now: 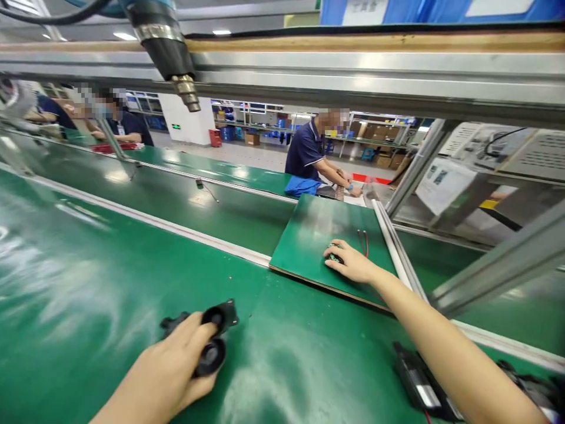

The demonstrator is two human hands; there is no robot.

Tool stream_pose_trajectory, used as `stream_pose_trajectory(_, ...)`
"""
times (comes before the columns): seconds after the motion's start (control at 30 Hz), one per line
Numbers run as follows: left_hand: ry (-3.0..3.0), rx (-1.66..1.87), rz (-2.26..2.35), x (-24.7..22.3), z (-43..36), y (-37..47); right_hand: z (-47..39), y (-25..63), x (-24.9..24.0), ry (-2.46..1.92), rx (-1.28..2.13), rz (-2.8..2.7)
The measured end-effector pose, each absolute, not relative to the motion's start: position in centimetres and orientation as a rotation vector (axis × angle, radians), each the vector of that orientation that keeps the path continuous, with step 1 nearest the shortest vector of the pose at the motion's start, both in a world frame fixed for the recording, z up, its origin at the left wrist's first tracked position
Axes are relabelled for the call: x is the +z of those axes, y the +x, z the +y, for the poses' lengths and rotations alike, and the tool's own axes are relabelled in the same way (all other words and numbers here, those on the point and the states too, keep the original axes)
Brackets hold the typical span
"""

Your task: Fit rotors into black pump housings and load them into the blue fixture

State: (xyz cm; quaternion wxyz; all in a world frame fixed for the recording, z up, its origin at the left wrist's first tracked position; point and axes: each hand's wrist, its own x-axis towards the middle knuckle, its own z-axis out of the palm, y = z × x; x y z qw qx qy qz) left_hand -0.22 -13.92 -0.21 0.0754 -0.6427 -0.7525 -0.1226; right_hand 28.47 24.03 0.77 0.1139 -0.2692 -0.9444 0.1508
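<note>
My left hand [176, 359] is wrapped round a black plastic part [220, 318] with round speaker-like openings, over the green bench surface [132, 253] at the lower left. Further off on the right, my right hand [348, 262] has its fingers curled round a small green and black piece [335, 257] on a raised green board [318, 227]. A thin red wire [365, 242] lies just beyond that hand. The fingers partly cover both held things.
Black parts with a white label [426, 383] lie under my right forearm. A power screwdriver [172, 59] hangs at the upper left below a metal beam [353, 70]. Metal posts stand at right. Across the line, a person in dark blue [306, 147] works; others sit further left.
</note>
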Motion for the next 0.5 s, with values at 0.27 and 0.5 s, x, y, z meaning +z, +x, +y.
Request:
stream_pose_trajectory(0.27, -2.272, 0.223, -1.980, 3.1, -4.4, 6.0, 24.5, 27.3, 3.3, -0.999, 0.649, -2.493)
stream_pose_trajectory(0.5, -2.248, 0.059, -1.889, 1.7, -4.4, 6.4, 24.9, 27.5, 2.5, -1.188, 0.775, -2.130)
